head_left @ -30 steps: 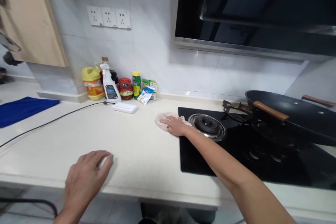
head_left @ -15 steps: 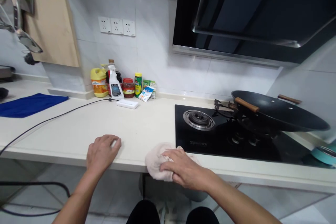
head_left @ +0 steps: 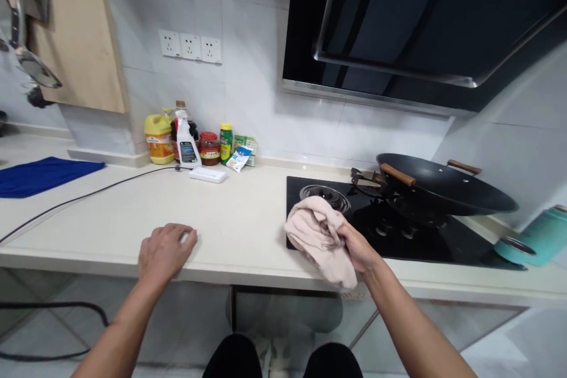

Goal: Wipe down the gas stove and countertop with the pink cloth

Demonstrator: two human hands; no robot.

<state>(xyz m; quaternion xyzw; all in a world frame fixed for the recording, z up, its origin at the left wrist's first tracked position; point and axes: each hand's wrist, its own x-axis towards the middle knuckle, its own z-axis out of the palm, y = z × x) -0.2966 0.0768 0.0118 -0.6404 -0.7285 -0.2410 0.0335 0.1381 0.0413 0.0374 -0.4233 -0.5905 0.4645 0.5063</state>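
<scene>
My right hand (head_left: 361,246) grips a crumpled pale pink cloth (head_left: 316,233), lifted over the front left corner of the black gas stove (head_left: 425,242). The cloth's lower part hangs past the stove's front edge and hides part of the left burner (head_left: 325,194). My left hand (head_left: 163,251) rests on the front edge of the white countertop (head_left: 239,212), fingers loosely bent, thumb apart, holding nothing.
A large black wok (head_left: 443,186) sits on the stove's right side, with a teal container (head_left: 543,236) beyond. A white spray bottle (head_left: 186,139), jars and packets stand by the wall. A black cable (head_left: 88,193) crosses the counter near a blue cloth (head_left: 48,176). The range hood (head_left: 381,29) overhangs.
My right hand has raised the pink cloth off the counter edge and moved it right and back, over the stove corner. My left hand stays on the counter edge.
</scene>
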